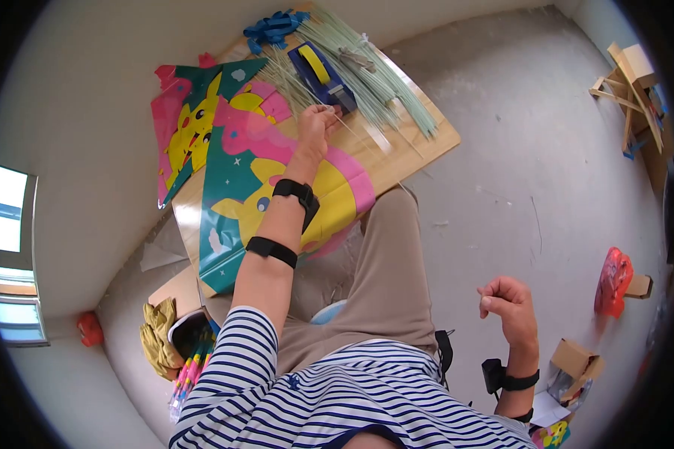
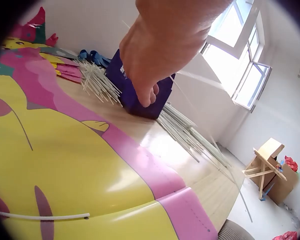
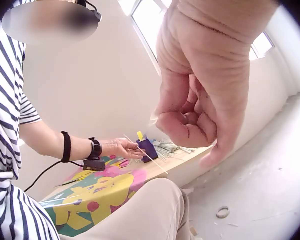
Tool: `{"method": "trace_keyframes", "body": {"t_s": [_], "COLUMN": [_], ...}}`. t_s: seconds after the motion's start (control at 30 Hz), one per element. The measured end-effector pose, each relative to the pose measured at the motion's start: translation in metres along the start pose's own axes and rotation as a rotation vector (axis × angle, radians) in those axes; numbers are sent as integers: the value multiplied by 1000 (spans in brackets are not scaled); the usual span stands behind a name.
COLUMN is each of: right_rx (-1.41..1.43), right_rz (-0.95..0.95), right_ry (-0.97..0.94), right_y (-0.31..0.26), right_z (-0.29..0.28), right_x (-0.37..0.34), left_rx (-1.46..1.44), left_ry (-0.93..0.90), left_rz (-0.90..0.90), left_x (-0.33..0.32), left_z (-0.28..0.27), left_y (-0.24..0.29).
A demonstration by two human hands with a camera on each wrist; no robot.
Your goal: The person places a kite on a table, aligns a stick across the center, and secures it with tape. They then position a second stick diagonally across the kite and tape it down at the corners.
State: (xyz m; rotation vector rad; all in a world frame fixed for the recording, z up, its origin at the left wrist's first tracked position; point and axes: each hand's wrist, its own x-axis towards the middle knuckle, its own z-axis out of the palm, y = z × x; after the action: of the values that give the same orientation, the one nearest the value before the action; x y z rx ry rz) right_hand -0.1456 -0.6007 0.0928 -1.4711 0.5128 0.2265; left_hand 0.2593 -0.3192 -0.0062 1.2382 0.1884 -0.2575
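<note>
My left hand (image 1: 314, 133) is at the near end of a blue tape dispenser (image 1: 339, 84) fitted with a yellow-centred roll. In the right wrist view a thin pale stick (image 3: 156, 162) slants through that hand, pinched between thumb and fingers. Under the left forearm spreads a glossy plastic sheet (image 1: 356, 183) printed with a yellow cartoon figure; a second printed sheet (image 1: 191, 138) lies behind it. Away from the table, my right hand (image 1: 511, 303) is raised over the floor, fingers curled towards the thumb. A small translucent sliver (image 3: 154, 120) shows at its fingertips.
Many thin pale sticks (image 1: 386, 78) and a blue ribbon bundle (image 1: 273, 30) lie at the back of the wooden table (image 1: 434, 138). A tape ring (image 3: 223, 212) is on the floor. Red bags (image 1: 612, 280) and an open carton (image 1: 574, 359) stand at right.
</note>
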Motion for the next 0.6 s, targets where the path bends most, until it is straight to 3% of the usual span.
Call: {"method": "trace_keyframes", "body": {"t_s": [0.1, 0.27, 0.4, 0.6], "right_rx": [18, -31, 54, 120], "right_rz": [38, 61, 65, 51], "right_ry": [89, 57, 36, 4], "right_y": [1, 17, 21, 29], "right_z": [-2, -6, -1, 2], "right_x": [-2, 7, 5, 4], "left_rx": [37, 108, 40, -18], "left_ry": [-6, -114, -140, -226], "left_rz": [-6, -157, -294, -439], "left_x": [-7, -43, -126, -156], "left_z": [-4, -29, 9, 36], "left_y": [2, -4, -5, -24]}}
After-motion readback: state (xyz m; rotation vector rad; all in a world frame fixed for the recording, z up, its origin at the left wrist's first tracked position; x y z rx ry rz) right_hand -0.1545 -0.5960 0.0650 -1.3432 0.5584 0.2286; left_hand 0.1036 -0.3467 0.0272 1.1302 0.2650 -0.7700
